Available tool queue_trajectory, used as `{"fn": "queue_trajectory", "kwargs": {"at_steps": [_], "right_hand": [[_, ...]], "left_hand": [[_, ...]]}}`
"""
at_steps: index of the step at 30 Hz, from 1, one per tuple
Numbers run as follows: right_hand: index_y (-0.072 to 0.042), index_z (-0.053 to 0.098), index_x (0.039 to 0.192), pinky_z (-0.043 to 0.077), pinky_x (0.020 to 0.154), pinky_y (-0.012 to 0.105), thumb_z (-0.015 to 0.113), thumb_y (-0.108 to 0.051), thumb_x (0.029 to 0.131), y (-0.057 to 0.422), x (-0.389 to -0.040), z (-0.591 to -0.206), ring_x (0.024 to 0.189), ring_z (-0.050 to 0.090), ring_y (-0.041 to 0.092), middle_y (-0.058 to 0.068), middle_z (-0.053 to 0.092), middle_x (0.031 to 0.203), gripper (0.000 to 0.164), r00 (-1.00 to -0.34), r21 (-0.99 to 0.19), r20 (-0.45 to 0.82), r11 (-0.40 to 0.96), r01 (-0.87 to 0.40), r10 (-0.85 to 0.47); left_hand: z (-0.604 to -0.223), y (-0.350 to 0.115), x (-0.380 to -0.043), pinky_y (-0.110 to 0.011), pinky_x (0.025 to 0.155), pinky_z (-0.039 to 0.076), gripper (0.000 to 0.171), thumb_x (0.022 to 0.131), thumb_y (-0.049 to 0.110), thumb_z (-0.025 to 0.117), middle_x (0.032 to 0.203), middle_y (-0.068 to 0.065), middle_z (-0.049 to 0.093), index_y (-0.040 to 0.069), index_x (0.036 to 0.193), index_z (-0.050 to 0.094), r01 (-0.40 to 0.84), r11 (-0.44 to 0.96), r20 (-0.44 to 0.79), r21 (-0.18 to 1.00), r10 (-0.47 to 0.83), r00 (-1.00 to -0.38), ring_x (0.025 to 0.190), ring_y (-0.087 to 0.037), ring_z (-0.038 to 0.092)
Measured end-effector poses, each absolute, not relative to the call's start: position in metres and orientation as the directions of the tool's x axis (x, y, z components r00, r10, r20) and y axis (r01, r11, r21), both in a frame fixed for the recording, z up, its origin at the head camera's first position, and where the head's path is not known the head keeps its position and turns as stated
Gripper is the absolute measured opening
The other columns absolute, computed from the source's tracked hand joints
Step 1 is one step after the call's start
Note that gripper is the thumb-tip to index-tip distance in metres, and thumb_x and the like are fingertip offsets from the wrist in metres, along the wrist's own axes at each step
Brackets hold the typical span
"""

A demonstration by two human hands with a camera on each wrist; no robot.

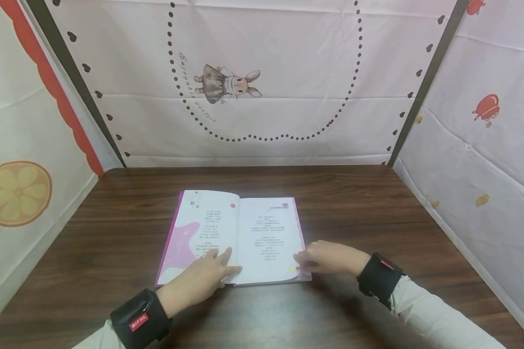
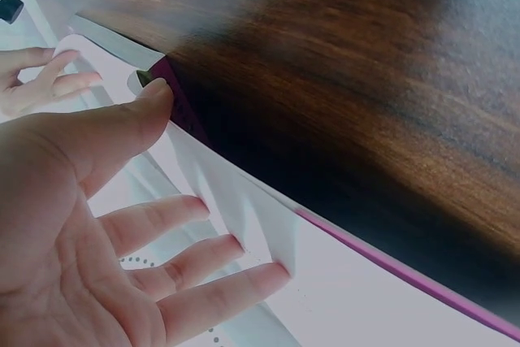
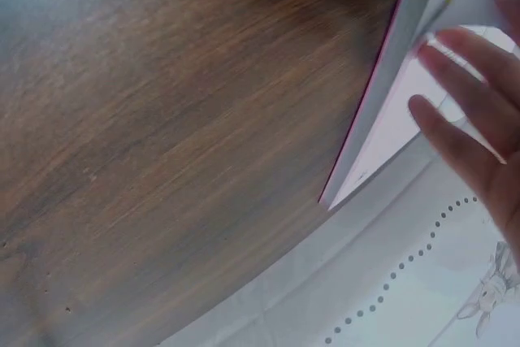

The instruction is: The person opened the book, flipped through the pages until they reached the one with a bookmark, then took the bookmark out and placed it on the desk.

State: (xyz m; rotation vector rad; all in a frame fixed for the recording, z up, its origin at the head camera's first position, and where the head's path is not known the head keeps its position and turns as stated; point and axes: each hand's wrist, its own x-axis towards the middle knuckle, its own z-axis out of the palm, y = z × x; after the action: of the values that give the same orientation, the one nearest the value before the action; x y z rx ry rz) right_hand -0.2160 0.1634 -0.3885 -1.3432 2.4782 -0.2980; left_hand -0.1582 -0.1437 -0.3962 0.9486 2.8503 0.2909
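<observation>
An open book with white pages of printed text and a purple-pink cover edge lies on the wooden table. My left hand rests with spread fingers on the lower part of the left page, its thumb by the gutter. In the left wrist view those fingers are straight over the paper. At the lower right corner, my right hand pinches a page between thumb and fingers. The right wrist view has this page bent up from the pages below, its fingertips at the edge.
The wooden table extends around the book on all sides. White printed cloth walls stand behind it and at both sides, the back one bearing a rabbit drawing. Each wrist wears a black band.
</observation>
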Motion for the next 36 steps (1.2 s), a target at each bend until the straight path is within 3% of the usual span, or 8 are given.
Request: {"fn": "queue_trajectory", "kwargs": {"at_steps": [9,12,18,21,25,28,36], "right_hand": [[-0.011,0.071,0.092,0.055,0.069,0.024,0.069,-0.019,0.076,0.164,-0.215,-0.384,0.068,0.057,0.002,0.0,0.073,0.082,0.018,-0.53,-0.218,-0.042,0.526,-0.822,-0.847],[-0.01,0.07,0.09,0.055,0.067,0.023,0.069,-0.019,0.076,0.164,-0.216,-0.383,0.066,0.057,0.003,0.001,0.073,0.08,0.016,-0.524,-0.194,-0.026,0.518,-0.833,-0.852],[-0.012,0.068,0.085,0.054,0.063,0.023,0.068,-0.015,0.077,0.164,-0.218,-0.378,0.063,0.053,0.002,-0.002,0.07,0.073,0.008,-0.523,-0.177,0.039,0.51,-0.842,-0.851],[-0.013,0.068,0.084,0.055,0.067,0.026,0.068,-0.013,0.077,0.162,-0.218,-0.372,0.066,0.053,0.003,-0.003,0.07,0.073,0.007,-0.506,-0.158,0.073,0.491,-0.857,-0.859],[-0.014,0.068,0.085,0.054,0.073,0.031,0.069,-0.012,0.076,0.158,-0.218,-0.362,0.073,0.055,0.007,-0.004,0.071,0.077,0.01,-0.491,-0.102,0.144,0.48,-0.871,-0.859],[-0.013,0.068,0.084,0.053,0.075,0.032,0.07,-0.012,0.074,0.152,-0.218,-0.354,0.076,0.057,0.009,-0.003,0.072,0.078,0.011,-0.449,-0.04,0.232,0.453,-0.891,-0.863],[-0.011,0.069,0.087,0.053,0.078,0.032,0.071,-0.013,0.073,0.138,-0.216,-0.341,0.082,0.06,0.011,-0.001,0.072,0.081,0.014,-0.328,0.085,0.342,0.377,-0.922,-0.88]], "left_hand": [[-0.398,-0.143,-0.159,-0.057,0.089,0.045,0.047,0.075,0.01,0.068,0.136,-0.016,0.047,0.022,0.12,0.059,0.571,0.79,-0.057,0.222,0.595,-0.801,0.117,-0.042,0.041],[-0.399,-0.142,-0.159,-0.058,0.089,0.045,0.048,0.075,0.012,0.068,0.135,-0.017,0.047,0.021,0.121,0.057,0.569,0.791,-0.054,0.224,0.593,-0.803,0.117,-0.043,0.041],[-0.4,-0.137,-0.161,-0.06,0.09,0.043,0.066,0.075,0.03,0.07,0.132,-0.021,0.049,0.017,0.133,0.042,0.526,0.817,-0.062,0.236,0.553,-0.831,0.114,-0.044,0.042],[-0.401,-0.133,-0.162,-0.06,0.089,0.043,0.068,0.074,0.038,0.069,0.13,-0.021,0.051,0.01,0.13,0.044,0.494,0.836,-0.062,0.241,0.521,-0.851,0.113,-0.043,0.044],[-0.402,-0.125,-0.166,-0.051,0.07,0.052,0.069,0.07,0.048,0.069,0.109,-0.018,0.061,0.003,0.119,0.051,0.489,0.852,-0.004,0.187,0.498,-0.867,0.091,-0.034,0.054],[-0.4,-0.117,-0.167,-0.042,0.055,0.05,0.069,0.064,0.054,0.07,0.091,-0.013,0.061,0.002,0.109,0.056,0.473,0.866,0.041,0.161,0.473,-0.88,0.073,-0.026,0.052],[-0.398,-0.103,-0.167,-0.037,0.049,0.043,0.073,0.058,0.065,0.067,0.076,-0.01,0.055,0.002,0.095,0.06,0.434,0.891,0.058,0.132,0.43,-0.901,0.061,-0.023,0.046]]}}
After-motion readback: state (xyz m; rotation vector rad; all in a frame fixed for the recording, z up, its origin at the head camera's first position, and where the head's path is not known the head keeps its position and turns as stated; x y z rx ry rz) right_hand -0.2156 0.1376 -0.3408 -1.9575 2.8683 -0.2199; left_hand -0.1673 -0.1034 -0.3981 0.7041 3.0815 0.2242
